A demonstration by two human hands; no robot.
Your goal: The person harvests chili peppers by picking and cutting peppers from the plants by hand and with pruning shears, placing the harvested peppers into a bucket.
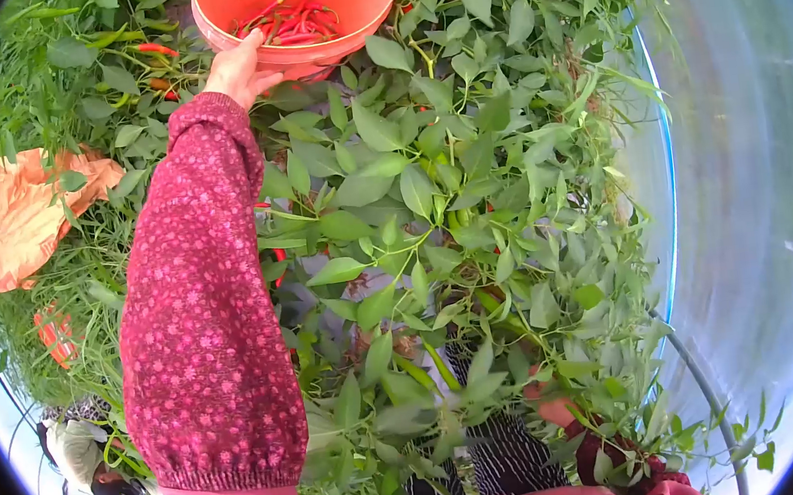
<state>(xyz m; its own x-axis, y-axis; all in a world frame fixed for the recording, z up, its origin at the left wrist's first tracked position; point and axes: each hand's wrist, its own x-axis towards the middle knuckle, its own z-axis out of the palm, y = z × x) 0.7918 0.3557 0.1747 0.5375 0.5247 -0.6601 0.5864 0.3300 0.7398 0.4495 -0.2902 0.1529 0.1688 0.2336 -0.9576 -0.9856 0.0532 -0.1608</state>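
My left hand (243,72) is closed on the rim of a red-orange plastic bucket (301,55) at the top of the view, thumb over the edge. Inside the bucket lies a small heap of red chili peppers (300,22). My left arm, in a pink flowered sleeve (202,299), stretches forward over the plants. Low on the right, my right hand (556,408) is among the leaves of a pepper plant (419,191), close to my legs. Leaves cover most of its fingers, so their grip does not show. Green peppers (442,367) hang near it.
Leafy pepper plants crowd the middle, with red peppers (157,50) at upper left. An orange sack (36,215) lies in the grass at left, with a red-orange object (56,335) below it. Clear plastic sheeting (748,158) and a grey pipe (707,398) bound the right side.
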